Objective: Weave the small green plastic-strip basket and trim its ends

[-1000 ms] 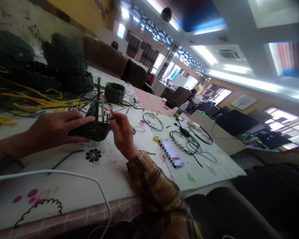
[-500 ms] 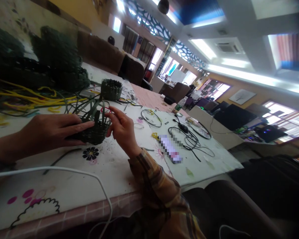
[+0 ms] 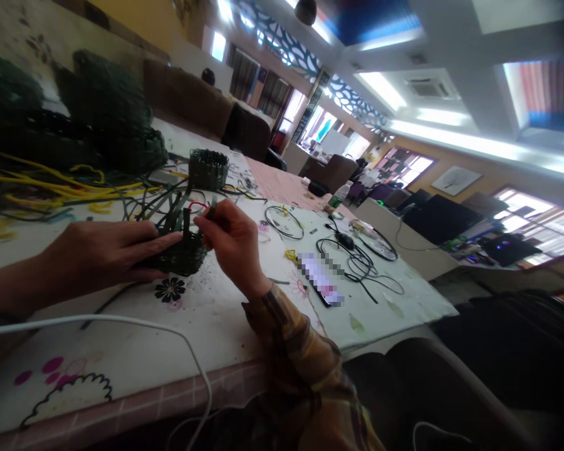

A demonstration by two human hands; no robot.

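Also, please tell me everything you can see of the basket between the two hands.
The basket is dark green and closely woven, perhaps of plastic strips. Loose strips stand up from its open top, beside a red strand. The left hand holds its left side; the right hand pinches a strip at its right. Whether its base touches the table is unclear.

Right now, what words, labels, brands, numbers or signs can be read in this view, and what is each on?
No text is readable.
Dark pillar: marks like lettering, too blurred to read.
Bottle: label too small and blurred.
Flat lilac-faced object: pixelated, nothing legible.
Distant screens and wall items: too small to tell.
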